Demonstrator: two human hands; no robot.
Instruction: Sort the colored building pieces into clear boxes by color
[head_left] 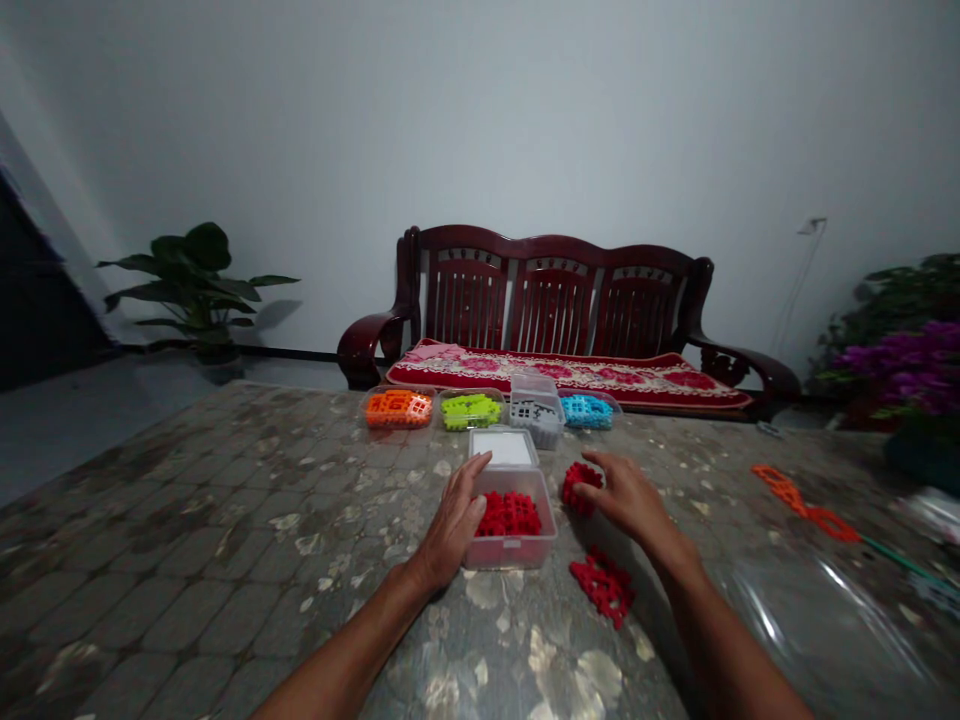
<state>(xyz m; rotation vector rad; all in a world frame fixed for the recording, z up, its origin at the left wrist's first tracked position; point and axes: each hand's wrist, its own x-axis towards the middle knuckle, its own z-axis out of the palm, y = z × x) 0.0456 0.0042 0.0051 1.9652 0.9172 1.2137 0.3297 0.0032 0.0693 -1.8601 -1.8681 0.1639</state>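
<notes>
- While the clear box (pixel 491 553) stands open on the patterned table (pixel 225 560), its lid (pixel 501 447) folded back toward 12 o'clock, loose red pieces (pixel 510 513) lie inside.
- Taking that box as the clock's centre, two red items lie outside: a rounded red cluster (pixel 572 486) near 2 o'clock and a flat red cluster (pixel 602 587) at 4.
- The hands are apart. At 9 o'clock, the left hand (pixel 454 510) rests along the box's side; its grip is unclear.
- The right hand (pixel 628 495) has thumb and fingers around the rounded cluster; whether they press on it cannot be told.
- Beyond, containers already hold orange pieces (pixel 397 408) at 10 to 11 o'clock, green pieces (pixel 471 411) at 11, grey pieces (pixel 535 413) just past 12 and blue pieces (pixel 589 411) at 1.
- Work with the red appears unfinished.
</notes>
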